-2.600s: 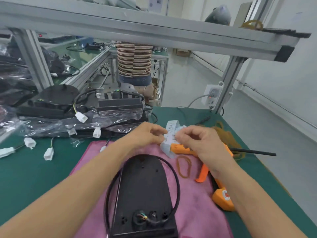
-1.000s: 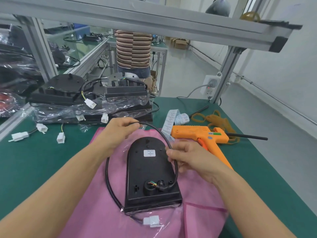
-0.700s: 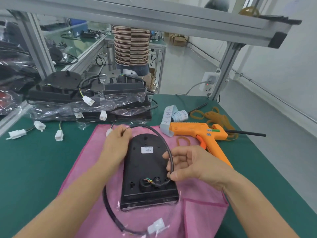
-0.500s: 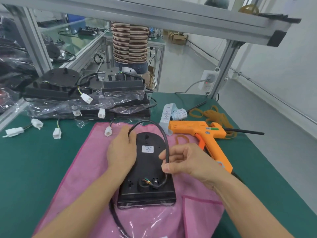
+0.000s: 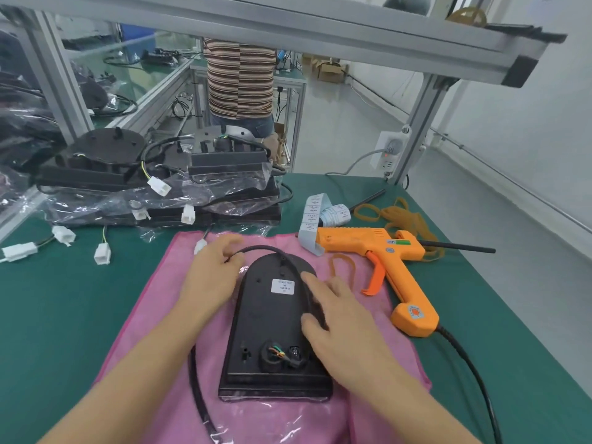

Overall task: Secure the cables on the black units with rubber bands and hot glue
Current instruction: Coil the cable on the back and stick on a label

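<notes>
Two hands flank the black unit [image 5: 272, 325], which lies on the pink cloth [image 5: 153, 318]. Left hand [image 5: 211, 277] pinches the black cable [image 5: 266, 249] at the unit's rounded end. Right hand [image 5: 346, 325] rests open-fingered on the unit's right edge.

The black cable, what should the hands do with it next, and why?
Probably the right hand should pick up the loose rubber band beside it: the black cable already curves around the black unit, yet nothing binds it.
</notes>
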Motion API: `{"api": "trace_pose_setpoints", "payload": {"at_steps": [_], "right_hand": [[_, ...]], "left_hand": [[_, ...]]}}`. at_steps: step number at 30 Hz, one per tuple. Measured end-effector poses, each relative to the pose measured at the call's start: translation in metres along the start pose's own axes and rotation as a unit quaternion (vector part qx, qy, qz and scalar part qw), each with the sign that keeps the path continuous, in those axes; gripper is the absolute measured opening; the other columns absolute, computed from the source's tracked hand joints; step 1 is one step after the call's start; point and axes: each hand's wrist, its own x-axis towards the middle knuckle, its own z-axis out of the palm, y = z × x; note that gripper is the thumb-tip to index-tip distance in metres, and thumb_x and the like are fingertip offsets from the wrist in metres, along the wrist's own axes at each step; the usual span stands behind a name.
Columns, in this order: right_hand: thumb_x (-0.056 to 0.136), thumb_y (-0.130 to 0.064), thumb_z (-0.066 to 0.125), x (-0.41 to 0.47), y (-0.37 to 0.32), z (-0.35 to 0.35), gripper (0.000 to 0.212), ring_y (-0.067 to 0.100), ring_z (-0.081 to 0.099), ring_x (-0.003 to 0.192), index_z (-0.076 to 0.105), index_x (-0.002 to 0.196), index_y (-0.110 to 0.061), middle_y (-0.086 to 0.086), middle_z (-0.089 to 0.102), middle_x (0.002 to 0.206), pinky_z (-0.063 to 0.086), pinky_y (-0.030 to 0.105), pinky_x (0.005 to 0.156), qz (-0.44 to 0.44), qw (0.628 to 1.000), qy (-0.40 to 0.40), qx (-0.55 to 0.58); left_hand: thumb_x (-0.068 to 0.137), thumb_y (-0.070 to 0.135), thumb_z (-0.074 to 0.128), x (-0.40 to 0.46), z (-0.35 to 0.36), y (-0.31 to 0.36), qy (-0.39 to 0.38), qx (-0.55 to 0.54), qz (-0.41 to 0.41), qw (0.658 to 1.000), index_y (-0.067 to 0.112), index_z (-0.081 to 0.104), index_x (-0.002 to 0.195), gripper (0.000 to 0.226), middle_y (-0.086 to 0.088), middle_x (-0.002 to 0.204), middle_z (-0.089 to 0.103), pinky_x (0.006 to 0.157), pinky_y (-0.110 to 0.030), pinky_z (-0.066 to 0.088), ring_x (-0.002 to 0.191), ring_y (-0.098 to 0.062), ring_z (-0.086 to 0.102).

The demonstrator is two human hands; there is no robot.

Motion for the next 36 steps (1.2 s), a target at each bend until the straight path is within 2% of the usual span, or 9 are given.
{"api": "trace_pose_setpoints", "payload": {"at_steps": [2,5,11,15,20,24,26,31,36], "right_hand": [[0.101,-0.034,0.037,0.002,-0.003,0.003,0.049,0.024,0.055,0.107,0.024,0.149,-0.033,-0.003,0.041,0.128,0.044,0.037,0.087,-0.005,0.997,0.029,-0.068],[0.103,-0.034,0.029,0.013,-0.007,0.006,0.043,0.027,0.058,0.105,0.028,0.146,-0.029,-0.002,0.05,0.127,0.045,0.036,0.077,-0.005,0.985,0.036,-0.168],[0.1,-0.026,0.035,0.023,0.001,0.007,0.05,0.029,0.058,0.103,0.03,0.148,-0.037,0.0,0.054,0.122,0.044,0.036,0.074,0.008,0.987,0.026,-0.157],[0.101,-0.028,0.034,0.024,-0.001,0.001,0.048,0.029,0.056,0.105,0.029,0.147,-0.04,0.003,0.053,0.118,0.042,0.035,0.072,0.014,0.984,0.016,-0.174],[0.092,-0.049,0.041,-0.008,-0.024,-0.005,0.052,0.028,0.045,0.119,0.045,0.139,-0.026,0.005,0.047,0.134,0.043,0.038,0.097,-0.054,0.976,0.104,-0.182],[0.089,-0.067,0.032,-0.026,-0.028,0.004,0.073,0.016,-0.007,0.147,0.017,0.153,-0.033,-0.008,-0.001,0.162,-0.005,0.048,0.117,-0.128,0.973,-0.114,-0.152],[0.091,-0.063,0.04,-0.024,-0.019,0.008,0.076,0.012,-0.013,0.146,0.009,0.154,-0.033,-0.01,-0.01,0.161,-0.004,0.045,0.12,-0.111,0.969,-0.159,-0.152],[0.09,-0.057,0.047,-0.021,-0.024,0.028,0.068,0.013,0.0,0.146,0.028,0.147,-0.024,-0.008,0.013,0.159,0.005,0.044,0.119,-0.08,0.99,-0.059,-0.104],[0.092,-0.048,0.052,-0.021,-0.029,0.022,0.052,0.011,0.003,0.146,0.038,0.137,-0.026,-0.009,0.017,0.155,0.005,0.04,0.118,-0.078,0.992,-0.049,-0.09]], "left_hand": [[0.092,0.01,0.058,0.003,-0.004,0.006,-0.028,-0.014,0.059,0.998,0.027,0.068,0.11,0.026,0.013,0.093,0.064,0.085,-0.021,0.045,0.075,0.0,0.058],[0.088,0.018,0.066,0.01,-0.006,0.017,-0.017,0.01,0.098,0.995,0.029,0.077,0.092,0.016,0.026,0.083,0.069,0.075,-0.006,0.043,0.077,0.017,0.059],[0.087,0.013,0.068,0.007,-0.013,0.008,-0.014,0.004,0.011,1.0,0.015,0.073,0.069,0.019,-0.008,0.075,0.073,0.065,-0.025,0.044,0.064,-0.01,0.054],[0.084,0.011,0.066,-0.002,-0.029,0.007,-0.039,0.099,0.017,0.994,0.007,0.072,0.069,0.017,0.01,0.047,0.055,0.049,-0.02,0.037,0.043,-0.002,0.042],[0.08,0.01,0.066,-0.011,-0.036,0.023,-0.029,0.179,0.022,0.983,0.014,0.074,0.065,0.017,0.0,0.061,0.069,0.059,-0.022,0.044,0.063,-0.017,0.061],[0.081,0.008,0.068,-0.018,-0.037,0.031,-0.038,0.164,0.011,0.986,0.014,0.074,0.066,0.017,0.0,0.064,0.068,0.055,-0.017,0.04,0.058,-0.005,0.055],[0.081,0.005,0.068,-0.024,-0.038,0.035,-0.034,0.138,0.008,0.99,0.012,0.073,0.073,0.012,0.0,0.062,0.065,0.054,-0.019,0.04,0.055,-0.005,0.054],[0.085,-0.007,0.06,-0.053,-0.021,0.039,-0.065,-0.071,-0.079,0.992,0.007,0.06,0.074,0.017,-0.013,0.062,0.064,0.035,-0.015,0.037,0.035,-0.008,0.05],[0.083,0.005,0.068,-0.07,-0.011,0.031,-0.034,-0.011,-0.057,0.998,0.012,0.062,0.072,0.015,-0.002,0.056,0.062,0.036,-0.021,0.042,0.036,-0.007,0.051]]}}
